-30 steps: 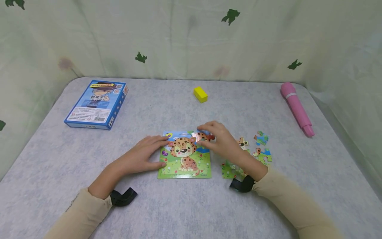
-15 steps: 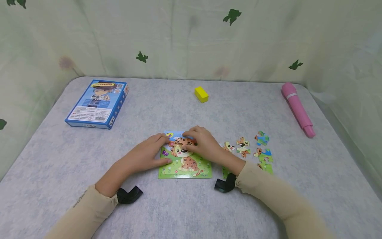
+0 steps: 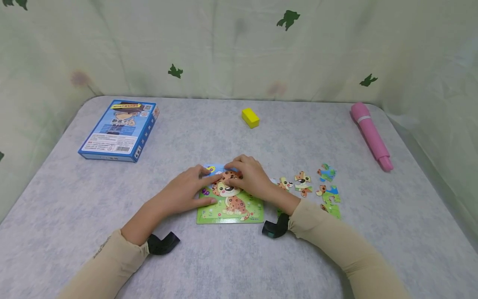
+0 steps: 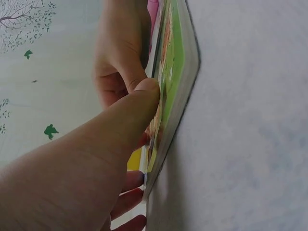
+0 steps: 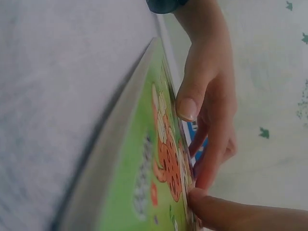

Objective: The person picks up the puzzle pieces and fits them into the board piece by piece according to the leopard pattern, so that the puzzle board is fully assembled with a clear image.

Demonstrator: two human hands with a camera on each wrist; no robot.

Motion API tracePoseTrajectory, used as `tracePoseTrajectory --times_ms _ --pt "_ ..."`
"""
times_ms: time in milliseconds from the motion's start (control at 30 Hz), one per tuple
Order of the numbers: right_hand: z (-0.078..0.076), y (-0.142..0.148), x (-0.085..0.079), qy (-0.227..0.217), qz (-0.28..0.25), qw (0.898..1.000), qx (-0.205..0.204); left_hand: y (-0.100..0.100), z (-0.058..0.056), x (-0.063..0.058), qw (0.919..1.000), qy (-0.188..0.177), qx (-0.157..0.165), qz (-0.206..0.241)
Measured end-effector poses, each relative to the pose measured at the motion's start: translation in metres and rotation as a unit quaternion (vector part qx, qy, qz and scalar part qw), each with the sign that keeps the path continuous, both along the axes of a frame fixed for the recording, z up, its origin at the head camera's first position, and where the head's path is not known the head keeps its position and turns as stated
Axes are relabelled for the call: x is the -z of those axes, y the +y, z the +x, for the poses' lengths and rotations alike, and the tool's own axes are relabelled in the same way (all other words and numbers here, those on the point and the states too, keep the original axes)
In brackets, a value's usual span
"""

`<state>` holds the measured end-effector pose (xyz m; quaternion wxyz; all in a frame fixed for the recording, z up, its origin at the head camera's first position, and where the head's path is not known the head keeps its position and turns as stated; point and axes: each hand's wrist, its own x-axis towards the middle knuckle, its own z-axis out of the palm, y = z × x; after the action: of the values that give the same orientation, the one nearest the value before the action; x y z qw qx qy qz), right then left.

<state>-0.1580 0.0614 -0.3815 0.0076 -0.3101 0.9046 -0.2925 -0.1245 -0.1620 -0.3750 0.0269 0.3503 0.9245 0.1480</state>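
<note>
In the head view a puzzle board (image 3: 213,220) with a spotted leopard cub on grass lies flat on the table. My left hand (image 3: 183,189) rests along the board's left side, fingers extended, the index reaching over the cub's head. From above the board's right half, my right hand (image 3: 254,179) pinches a spotted puzzle piece (image 3: 232,175) between thumb and fingers, over the cub's head. Its exact seating is hidden by the fingers. Both hands nearly meet in the left wrist view, close over the board edge (image 4: 185,62). Loose puzzle pieces (image 3: 328,193) lie to the right.
A blue box (image 3: 115,131) lies at the back left. Farther back in the middle is a yellow block (image 3: 250,118). A pink cylinder (image 3: 372,137), possibly a folded umbrella, lies at the right. A pale curtain (image 3: 224,50) hangs behind the table.
My right hand has carried the puzzle piece from the board's upper right leftward to the cub's head. The left hand has shifted slightly right, its index now reaching farther over the board.
</note>
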Motion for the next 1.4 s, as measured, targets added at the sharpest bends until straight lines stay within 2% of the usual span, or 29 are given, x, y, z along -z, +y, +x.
tracePoseTrajectory --times_ms 200,300,400,500,667,733,833,933,1000,1133,1233,1400 --pt "-0.003 0.005 -0.006 -0.04 0.042 0.998 -0.01 -0.001 0.001 0.0 0.9999 -0.007 -0.007 0.003" --pt "-0.008 0.012 -0.01 -0.066 0.063 0.995 -0.05 -0.001 0.002 0.0 0.9999 -0.006 -0.008 0.009" --pt "-0.013 0.021 -0.012 -0.089 0.056 0.99 -0.091 -0.001 0.002 0.001 0.9998 -0.007 -0.009 0.015" --pt "-0.017 0.027 -0.012 -0.097 0.044 0.988 -0.109 -0.002 0.002 0.003 0.9997 -0.011 -0.01 0.018" --pt "-0.017 0.029 -0.011 -0.09 0.053 0.989 -0.106 -0.002 0.002 0.004 0.9995 -0.018 -0.013 0.023" --pt "-0.016 0.03 -0.013 -0.104 0.046 0.988 -0.1 -0.002 0.002 0.004 0.9994 -0.021 -0.014 0.025" --pt "-0.012 0.035 -0.019 -0.133 0.018 0.987 -0.084 -0.002 0.002 0.004 0.9992 -0.025 -0.016 0.028" --pt "-0.006 0.048 -0.028 -0.142 -0.035 0.987 -0.066 -0.002 0.002 0.005 0.9991 -0.028 -0.017 0.029" --pt "-0.003 0.062 -0.032 -0.125 -0.071 0.988 -0.054 -0.002 0.002 0.005 0.9991 -0.028 -0.016 0.028" --pt "0.003 0.094 -0.037 -0.053 -0.127 0.99 -0.024 -0.001 0.002 0.004 0.9991 -0.029 -0.015 0.026" --pt "0.008 0.12 -0.041 0.003 -0.138 0.99 0.014 -0.001 0.002 0.004 0.9991 -0.031 -0.015 0.025" --pt "0.024 0.149 -0.054 0.025 -0.143 0.986 0.082 -0.001 0.002 0.004 0.9991 -0.034 -0.015 0.023"
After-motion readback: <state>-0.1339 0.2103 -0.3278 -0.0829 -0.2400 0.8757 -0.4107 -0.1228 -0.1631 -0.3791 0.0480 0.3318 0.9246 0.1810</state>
